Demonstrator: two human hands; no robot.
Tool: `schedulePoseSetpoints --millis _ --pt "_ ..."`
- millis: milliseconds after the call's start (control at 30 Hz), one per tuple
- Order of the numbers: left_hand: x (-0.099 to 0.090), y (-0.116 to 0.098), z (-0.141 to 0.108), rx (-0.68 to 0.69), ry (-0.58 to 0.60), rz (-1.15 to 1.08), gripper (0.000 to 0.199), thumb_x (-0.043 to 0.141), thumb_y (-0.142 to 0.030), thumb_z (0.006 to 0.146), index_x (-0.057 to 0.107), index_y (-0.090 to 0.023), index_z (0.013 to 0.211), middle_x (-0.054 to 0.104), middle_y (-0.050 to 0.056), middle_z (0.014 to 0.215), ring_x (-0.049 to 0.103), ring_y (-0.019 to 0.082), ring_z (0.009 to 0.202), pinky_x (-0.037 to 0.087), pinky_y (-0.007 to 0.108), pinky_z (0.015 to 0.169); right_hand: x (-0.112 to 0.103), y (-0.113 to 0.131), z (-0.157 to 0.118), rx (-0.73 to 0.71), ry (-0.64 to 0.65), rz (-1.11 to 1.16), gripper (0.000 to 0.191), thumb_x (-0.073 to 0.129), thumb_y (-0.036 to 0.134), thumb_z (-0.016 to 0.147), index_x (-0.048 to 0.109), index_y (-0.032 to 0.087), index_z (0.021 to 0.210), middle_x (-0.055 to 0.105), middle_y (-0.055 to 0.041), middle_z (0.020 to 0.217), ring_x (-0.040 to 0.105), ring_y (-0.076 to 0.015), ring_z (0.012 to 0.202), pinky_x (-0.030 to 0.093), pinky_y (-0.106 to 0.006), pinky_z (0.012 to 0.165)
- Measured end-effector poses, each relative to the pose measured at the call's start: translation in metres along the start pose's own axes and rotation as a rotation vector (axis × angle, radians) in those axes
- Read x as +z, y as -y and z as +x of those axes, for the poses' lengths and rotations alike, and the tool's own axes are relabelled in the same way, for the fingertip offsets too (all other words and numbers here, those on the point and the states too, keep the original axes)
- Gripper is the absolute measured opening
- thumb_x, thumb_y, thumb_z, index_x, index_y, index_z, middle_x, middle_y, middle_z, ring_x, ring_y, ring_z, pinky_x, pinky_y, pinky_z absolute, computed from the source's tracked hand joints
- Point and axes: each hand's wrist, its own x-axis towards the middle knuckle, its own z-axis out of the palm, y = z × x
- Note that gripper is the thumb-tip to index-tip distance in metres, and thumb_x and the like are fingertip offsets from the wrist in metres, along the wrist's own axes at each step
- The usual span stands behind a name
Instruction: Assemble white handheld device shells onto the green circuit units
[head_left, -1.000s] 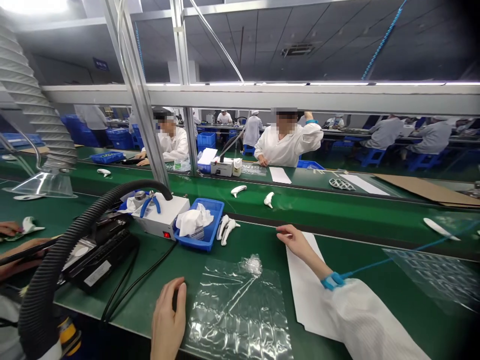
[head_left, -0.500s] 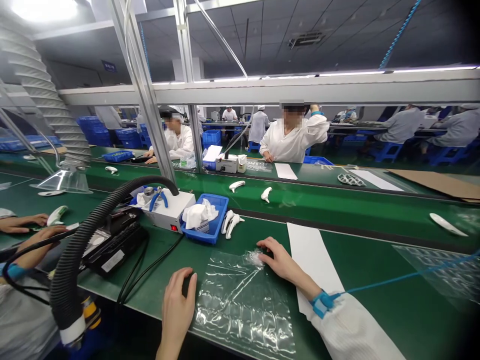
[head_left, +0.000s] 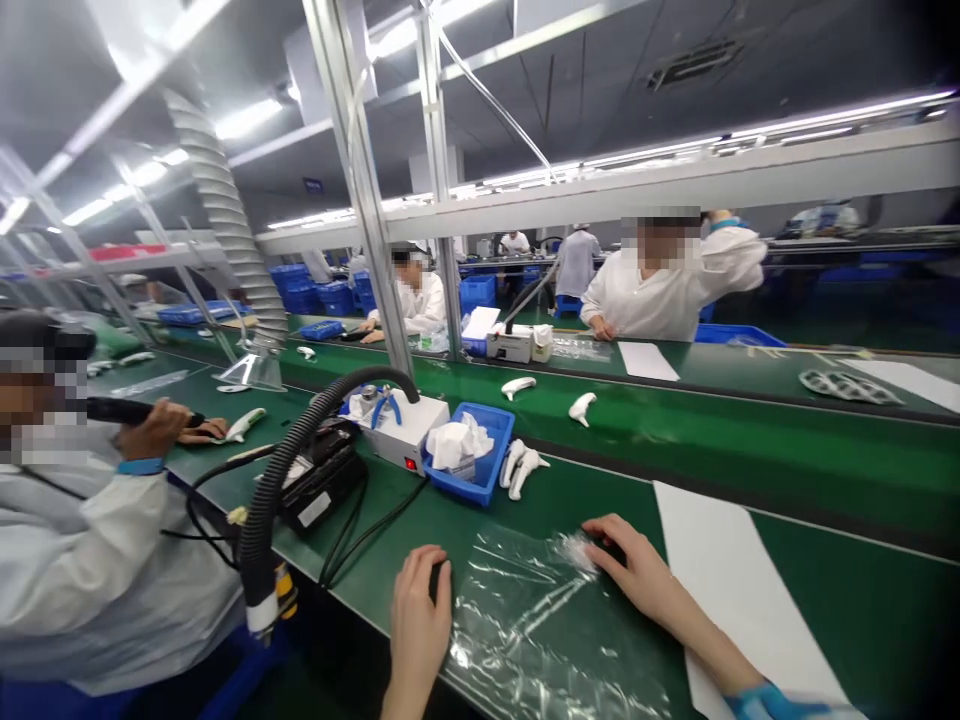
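A clear plastic bag or sheet (head_left: 551, 620) lies on the green bench between my hands. My left hand (head_left: 421, 610) rests at its left edge near the bench's front, fingers slightly bent, thumb apart, holding nothing visible. At the sheet's upper right corner, my right hand (head_left: 630, 565) touches a crumpled clump of clear plastic (head_left: 574, 550) with thumb and fingers; a blue strap is on that wrist. Two white curved parts (head_left: 525, 470) lie beyond the sheet, beside a blue tray (head_left: 491, 470) with crumpled white tissue (head_left: 457, 442).
A white paper strip (head_left: 739, 570) is right of my right hand. To the left are a white box (head_left: 405, 425) with a red switch, a black hose (head_left: 281, 480) and a seated co-worker (head_left: 112, 540). White parts (head_left: 582, 407) sit on the green belt. Across it, people are seated.
The view has turned left, so the scene sits further right and more of the left co-worker shows, now with a dark tool raised. My hands stay beside the plastic.
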Motion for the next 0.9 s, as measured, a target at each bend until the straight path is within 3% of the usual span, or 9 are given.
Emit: schedulePoseSetpoints --millis 367,733,900 --pt "-0.002 -0.014 -0.003 -0.103 -0.017 -0.033 0.031 0.036 -0.041 0.094 0.061 -0.023 0.092 0.061 0.011 0.107 0.057 0.028 0.100 0.044 0.042 0.085 0.008 -0.028 0.006 -0.029 0.007 -0.004 0.036 0.053 0.054 0.084 0.068 0.025 0.102 0.069 -0.0098 0.104 0.067 -0.0262 0.089 0.055 -0.036 0.077" --pt "0.005 -0.010 -0.003 -0.074 -0.097 -0.002 0.031 0.037 -0.040 0.095 0.061 -0.022 0.086 0.063 0.010 0.099 0.060 0.025 0.093 0.044 0.040 0.084 0.016 -0.049 0.009 -0.028 0.007 0.041 0.039 0.056 0.058 0.081 0.069 0.024 0.097 0.068 -0.0131 0.106 0.066 -0.0295 0.094 0.056 -0.039 0.081" --pt "0.003 0.005 -0.003 -0.013 -0.099 -0.026 0.031 0.041 -0.042 0.092 0.066 -0.024 0.090 0.066 0.009 0.101 0.061 0.025 0.097 0.046 0.040 0.086 0.008 -0.025 0.006 -0.044 0.012 0.037 0.034 0.051 0.049 0.087 0.067 0.022 0.101 0.066 -0.0124 0.102 0.064 -0.0275 0.094 0.052 -0.039 0.084"
